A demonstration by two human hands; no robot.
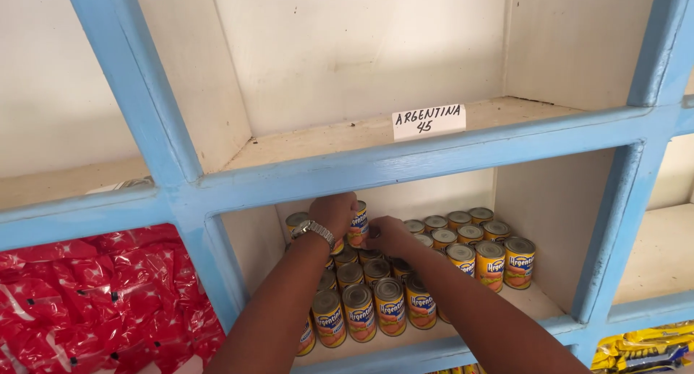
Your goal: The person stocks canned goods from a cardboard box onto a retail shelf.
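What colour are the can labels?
Yellow and orange with a blue patch, on the cans; head view shows it best.

Blue-framed shelf [405,161] compartment carries rows of stacked yellow tins [491,260]

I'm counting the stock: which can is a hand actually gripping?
The raised can at the back, under the left hand; the others stand untouched in rows.

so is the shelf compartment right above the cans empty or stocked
Empty. The upper compartment shows only its bare board and back wall, with a white paper label on its front edge. The cans sit in the compartment below.
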